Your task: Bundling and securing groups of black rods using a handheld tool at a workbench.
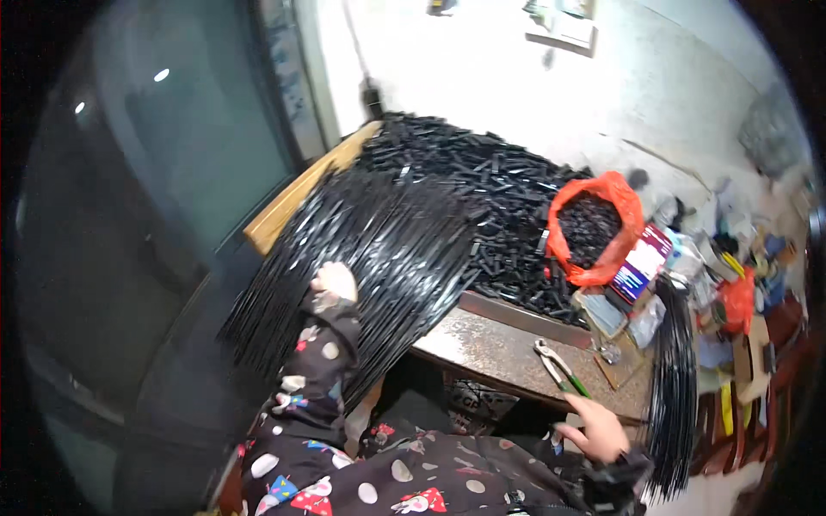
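A broad layer of long, thin black strips (387, 232) covers the left part of the workbench, and their near ends hang past its edge. On top of them lies my left hand (335, 282), its fingers curled down against the strips. Toward the right, my right hand (600, 433) hovers at the bench's front edge with thumb and forefinger apart and nothing visible between them. Just beyond its fingertips lie pliers (559, 365) with green handles, jaws pointing away from me. Whether the forefinger touches a handle is hard to tell.
Short black pieces (516, 206) heap up behind the strips, bounded by a wooden board (310, 185) and a metal rail (525, 320). A red bag (634, 219) of dark bits stands beside a lit phone (641, 265). Another black strip bundle (674, 387) hangs off the right side.
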Demonstrator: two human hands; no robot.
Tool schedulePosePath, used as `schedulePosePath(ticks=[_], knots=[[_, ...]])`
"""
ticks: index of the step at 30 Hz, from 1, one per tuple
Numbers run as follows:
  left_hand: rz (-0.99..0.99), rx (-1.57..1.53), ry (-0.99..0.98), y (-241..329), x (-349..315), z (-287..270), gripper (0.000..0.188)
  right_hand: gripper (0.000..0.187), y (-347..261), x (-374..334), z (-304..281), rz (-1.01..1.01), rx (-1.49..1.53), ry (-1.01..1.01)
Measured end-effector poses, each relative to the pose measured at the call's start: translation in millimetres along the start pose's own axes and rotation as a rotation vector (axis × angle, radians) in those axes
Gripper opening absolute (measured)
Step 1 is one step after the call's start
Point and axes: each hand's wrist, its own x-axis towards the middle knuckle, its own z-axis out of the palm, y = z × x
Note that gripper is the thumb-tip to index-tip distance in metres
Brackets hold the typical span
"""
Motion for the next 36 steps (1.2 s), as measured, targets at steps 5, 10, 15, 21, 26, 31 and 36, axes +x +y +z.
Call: schedulePosePath(ticks=[5,10,15,21,26,31,36], knots=[[0.171,-0.288,-0.120,-27.8,11.5,-1.4,0.018,0.037,19.6,59.0,61.1,-0.116,-0.316,0.300],[0.251,-0.306,-0.203,-52.9,14.8,-11.6,0.022,0.034,36.0,53.9,71.8,-0.058,-0.198,0.345],[0.268,-0.488,-0.061,-76.8,22.0,-2.5,0.023,0.034,40.0,30.2,62.9,-0.007,-0.093,0.436],[0.339,-0.336,-0.050,-71.5,17.5,-12.5,0.022,0.033,37.2,29.6,63.2,0.050,-0.086,0.449],[0.346,-0.336,-0.115,-76.4,11.6,-12.3,0.030,0.032,37.2,31.9,66.5,0.036,-0.078,0.467],[0.362,-0.127,-0.148,-80.5,10.9,-10.5,0.025,0.031,36.7,34.1,69.3,0.031,-0.067,0.493],[0.215,-0.229,-0.050,-76.2,12.0,-34.9,0.032,0.033,36.5,35.0,68.8,0.059,-0.016,0.454]])
